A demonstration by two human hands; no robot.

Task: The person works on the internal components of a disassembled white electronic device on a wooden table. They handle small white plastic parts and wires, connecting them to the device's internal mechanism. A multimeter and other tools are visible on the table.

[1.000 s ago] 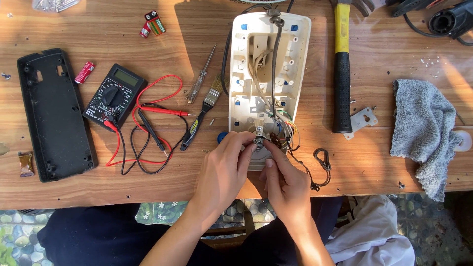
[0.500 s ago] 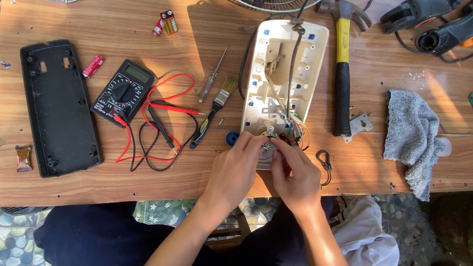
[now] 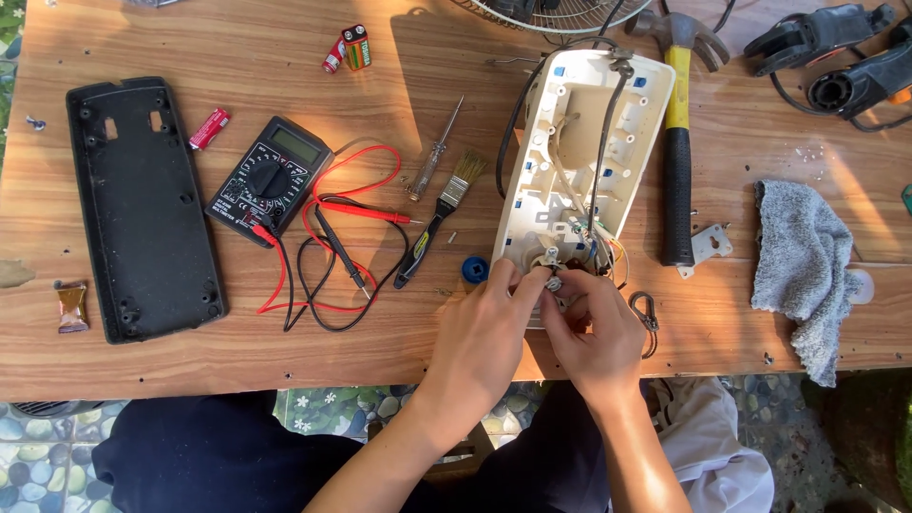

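Pinching small metal part (image 3: 551, 281): left hand (image 3: 483, 328), right hand (image 3: 594, 328) fingertips closed | wooden table (image 3: 237, 57) | tiled floor (image 3: 28, 456)

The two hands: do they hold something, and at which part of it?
Both the left hand and right hand pinch a small metal part at the near end of the opened white casing.

Three batteries (image 3: 344, 49) (two paired), one hammer (image 3: 676, 161), one multimeter (image 3: 270, 180).
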